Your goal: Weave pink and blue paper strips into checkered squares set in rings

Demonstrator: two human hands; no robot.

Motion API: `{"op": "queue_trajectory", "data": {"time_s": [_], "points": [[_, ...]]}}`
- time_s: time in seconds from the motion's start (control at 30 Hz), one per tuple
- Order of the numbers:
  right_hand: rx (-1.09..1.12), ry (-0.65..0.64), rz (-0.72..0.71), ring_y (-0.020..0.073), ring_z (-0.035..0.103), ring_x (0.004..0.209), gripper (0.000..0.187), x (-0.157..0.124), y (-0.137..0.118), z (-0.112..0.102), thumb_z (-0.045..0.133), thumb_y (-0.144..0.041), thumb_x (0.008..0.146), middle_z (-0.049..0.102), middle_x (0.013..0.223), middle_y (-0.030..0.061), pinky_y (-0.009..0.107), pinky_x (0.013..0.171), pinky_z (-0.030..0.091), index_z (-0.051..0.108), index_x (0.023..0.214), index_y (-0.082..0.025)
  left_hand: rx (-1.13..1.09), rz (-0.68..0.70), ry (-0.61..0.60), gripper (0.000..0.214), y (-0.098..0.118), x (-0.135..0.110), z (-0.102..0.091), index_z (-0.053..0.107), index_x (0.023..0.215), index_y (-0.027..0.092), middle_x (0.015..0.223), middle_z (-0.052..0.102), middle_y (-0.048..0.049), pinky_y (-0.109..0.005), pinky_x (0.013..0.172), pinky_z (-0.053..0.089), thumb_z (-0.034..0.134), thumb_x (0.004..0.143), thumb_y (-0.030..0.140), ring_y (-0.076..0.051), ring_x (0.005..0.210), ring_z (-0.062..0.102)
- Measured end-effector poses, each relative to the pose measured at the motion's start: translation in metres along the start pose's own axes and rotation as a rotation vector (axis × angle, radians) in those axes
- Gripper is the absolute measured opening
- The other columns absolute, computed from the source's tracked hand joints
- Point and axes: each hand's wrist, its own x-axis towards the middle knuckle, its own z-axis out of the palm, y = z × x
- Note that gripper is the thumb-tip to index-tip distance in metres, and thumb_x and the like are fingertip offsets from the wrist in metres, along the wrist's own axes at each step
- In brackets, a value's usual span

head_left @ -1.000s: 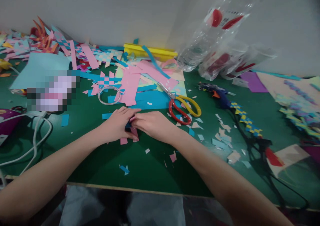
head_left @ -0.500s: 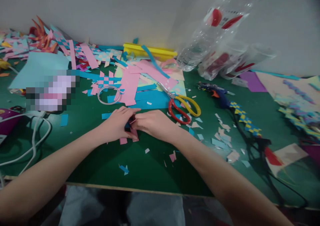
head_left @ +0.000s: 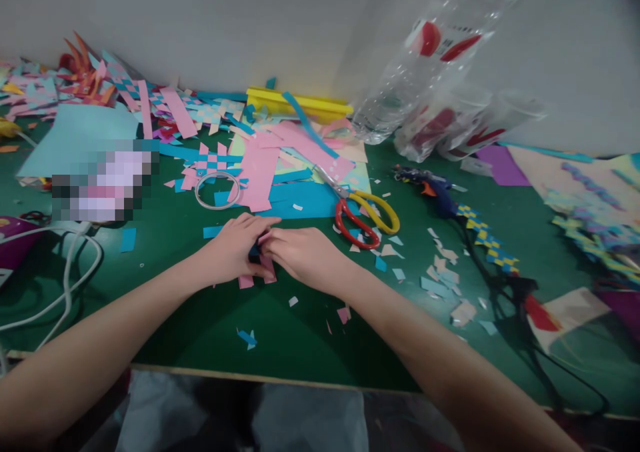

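My left hand (head_left: 231,247) is closed at the fingertips over a small piece of pink and blue paper strips (head_left: 269,269), low over the table. Pink strip ends (head_left: 246,281) stick out beneath my left fingers. Facing it, my right hand (head_left: 306,255) pinches a pink strip of the same piece, its fingers meeting those of my left hand. Much of the piece is hidden by my fingers. Just beyond my hands lie a roll of tape (head_left: 216,207) and scissors (head_left: 343,192) with one red and one yellow handle.
Paper strips and scraps (head_left: 185,109) pile along the wall. A plastic bottle (head_left: 400,72) and clear cups (head_left: 500,122) stand at the back right, near a glue gun (head_left: 443,199) with a dark cord. White cables (head_left: 70,285) curl at the left. Small scraps (head_left: 445,265) litter the right side.
My right hand has shifted slightly down, and its fingers bend the pink strip a little differently. My left hand stays in place. The view has turned slightly.
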Motion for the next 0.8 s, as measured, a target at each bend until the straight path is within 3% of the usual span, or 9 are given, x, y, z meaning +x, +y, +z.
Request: {"op": "queue_trajectory", "data": {"time_s": [0.5,0.8], "points": [[-0.048,-0.042,-0.011,0.0198,0.059,0.091,0.021,0.0018,-0.0038,0.0019,0.043,-0.010,0.088,0.059,0.108,0.0134,0.027,0.055,0.040,0.053,0.107,-0.010,0.010,0.029,0.026,0.092,-0.0049,-0.0011,0.0033,0.037,0.136,0.026,0.126,0.054,-0.0100,-0.046,0.093,0.037,0.081,0.059,0.048,-0.030,0.114,0.046],[0.043,0.006,-0.044,0.0175,0.059,0.092,0.015,-0.0026,0.0038,0.0038,0.046,-0.013,0.090,0.062,0.106,0.0075,0.026,0.059,0.041,0.059,0.097,-0.015,0.004,0.029,0.020,0.091,-0.0038,-0.0003,0.0019,0.039,0.134,0.027,0.129,0.054,-0.0098,-0.046,0.095,0.036,0.084,0.056,0.042,-0.031,0.117,0.045]]}}
